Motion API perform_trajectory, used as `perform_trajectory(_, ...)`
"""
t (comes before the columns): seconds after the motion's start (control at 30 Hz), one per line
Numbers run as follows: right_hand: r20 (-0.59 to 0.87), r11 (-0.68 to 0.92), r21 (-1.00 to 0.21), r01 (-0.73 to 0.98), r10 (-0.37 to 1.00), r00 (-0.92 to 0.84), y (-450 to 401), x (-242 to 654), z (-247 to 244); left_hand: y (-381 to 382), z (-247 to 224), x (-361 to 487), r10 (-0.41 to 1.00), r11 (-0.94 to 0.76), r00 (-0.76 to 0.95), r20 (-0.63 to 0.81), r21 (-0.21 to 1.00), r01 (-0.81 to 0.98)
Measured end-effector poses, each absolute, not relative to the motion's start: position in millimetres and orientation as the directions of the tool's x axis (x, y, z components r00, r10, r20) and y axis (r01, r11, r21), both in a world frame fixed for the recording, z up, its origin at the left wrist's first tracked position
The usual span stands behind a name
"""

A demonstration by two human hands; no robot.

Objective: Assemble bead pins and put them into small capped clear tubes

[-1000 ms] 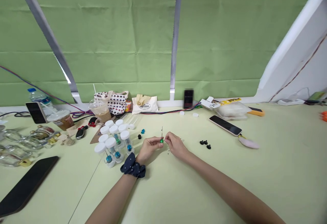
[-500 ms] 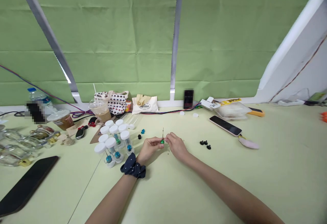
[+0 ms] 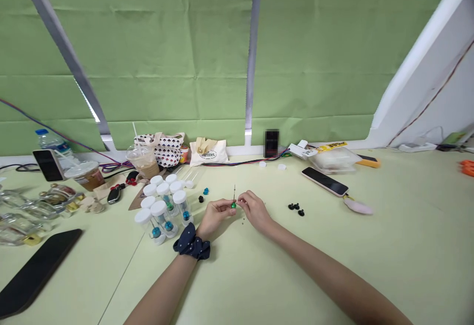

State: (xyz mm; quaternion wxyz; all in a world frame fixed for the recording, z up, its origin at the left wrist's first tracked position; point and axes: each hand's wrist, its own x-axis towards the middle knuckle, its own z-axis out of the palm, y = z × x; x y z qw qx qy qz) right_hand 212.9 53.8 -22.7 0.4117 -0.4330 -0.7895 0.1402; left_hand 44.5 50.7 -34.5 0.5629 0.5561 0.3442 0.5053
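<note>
A small green piece (image 3: pixel 233 205) with a thin upright pin is pinched in the fingertips of my left hand (image 3: pixel 217 216), which wears a dark scrunchie (image 3: pixel 191 242) at the wrist. Right beside the pin, my right hand (image 3: pixel 255 211) has its thumb and forefinger pressed together; whatever is between them is too small to make out. Tiny specks lie on the table (image 3: pixel 296 275) below the hands. To the left stand several clear vials with white lids (image 3: pixel 158 208), holding blue and green pieces. A black piece (image 3: pixel 201 198) and a blue piece (image 3: pixel 206 191) lie nearby.
Several black pieces (image 3: pixel 301 212) and a phone (image 3: pixel 325 182) lie to the right. Behind are a small pouch (image 3: pixel 209 153), cables and a plastic container (image 3: pixel 335 159). Drink cups (image 3: pixel 87 176), keys (image 3: pixel 114 195), glass bottles and a dark slab (image 3: pixel 39 270) occupy the left.
The view has shifted slightly, moving the whole scene a little to the left. Both hands keep nearly the same pose around the green piece.
</note>
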Motion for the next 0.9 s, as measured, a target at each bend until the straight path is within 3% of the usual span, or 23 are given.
perform_trajectory(0.17, 0.545, 0.624, -0.563, 0.542, 0.773, -0.324, 55.0, 217.6, -19.5, 50.5, -34.2, 43.7, 0.959, -0.110, 0.235, 0.157, 0.973, -0.201)
perform_trajectory(0.4, 0.527, 0.571, -0.404, 0.715, 0.784, -0.328, 49.2, 216.1, -15.3, 50.4, -34.7, 44.0, 0.953, -0.124, 0.252, 0.170, 0.974, -0.188)
perform_trajectory(0.6, 0.514, 0.526, -0.347, 0.776, 0.799, -0.312, 52.3, 212.4, -23.9, 49.2, -34.9, 45.0, 0.945, -0.112, 0.276, 0.174, 0.968, -0.226)
perform_trajectory(0.7, 0.515, 0.532, -0.385, 0.754, 0.802, -0.303, 53.3, 211.2, -25.9, 49.0, -34.7, 44.9, 0.947, -0.096, 0.276, 0.165, 0.964, -0.246)
perform_trajectory(0.9, 0.557, 0.627, -0.553, 0.548, 0.768, -0.316, 54.3, 211.9, -22.0, 49.0, -33.9, 45.3, 0.955, -0.090, 0.259, 0.147, 0.971, -0.220)
